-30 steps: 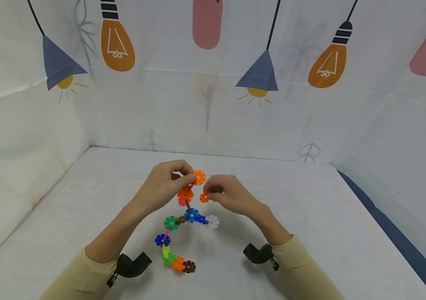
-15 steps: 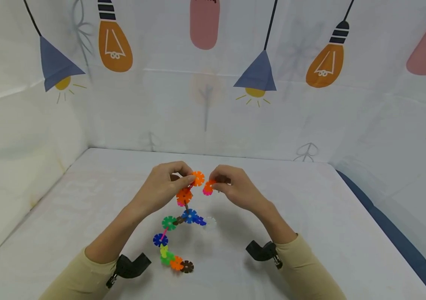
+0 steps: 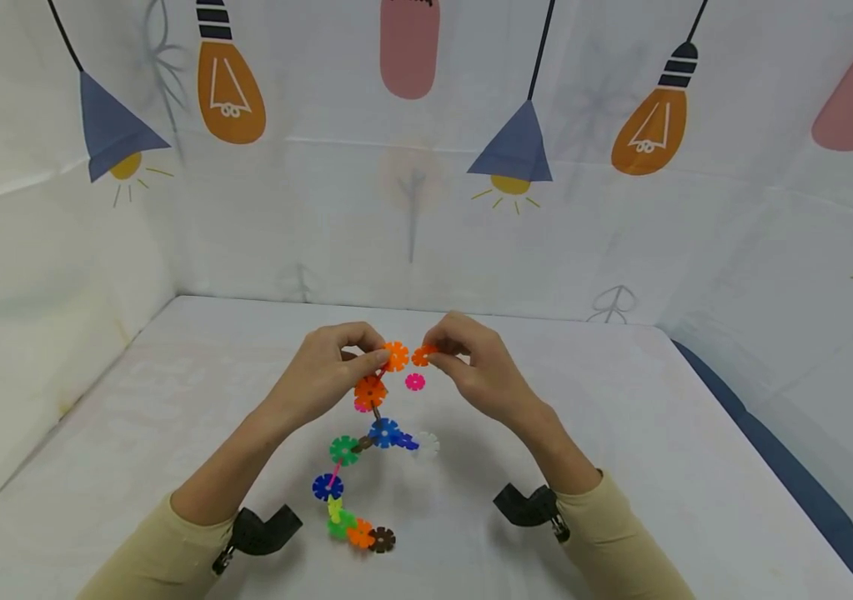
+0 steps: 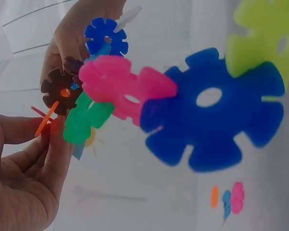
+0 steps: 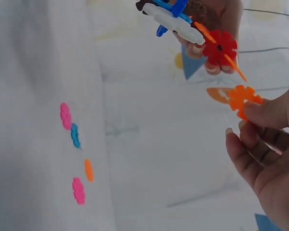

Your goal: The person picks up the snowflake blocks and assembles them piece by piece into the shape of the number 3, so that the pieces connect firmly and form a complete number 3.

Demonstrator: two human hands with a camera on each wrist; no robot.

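With the left hand (image 3: 332, 371) pinching the top disc (image 3: 398, 356) of the chain (image 3: 384, 432) over the counter (image 3: 584, 383) and the right hand (image 3: 488, 371) pinching a loose orange disc (image 3: 420, 357) just beside it, the two would likely mate best crosswise, notch to notch, pressed gently.

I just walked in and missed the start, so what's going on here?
A person is handling colourful notched discs. Their left hand pinches an orange end disc of a branching chain of linked discs. The right hand pinches a single orange disc close beside it; the two don't look joined. A loose pink disc lies on the white table, and the right wrist view shows other loose pieces there too.
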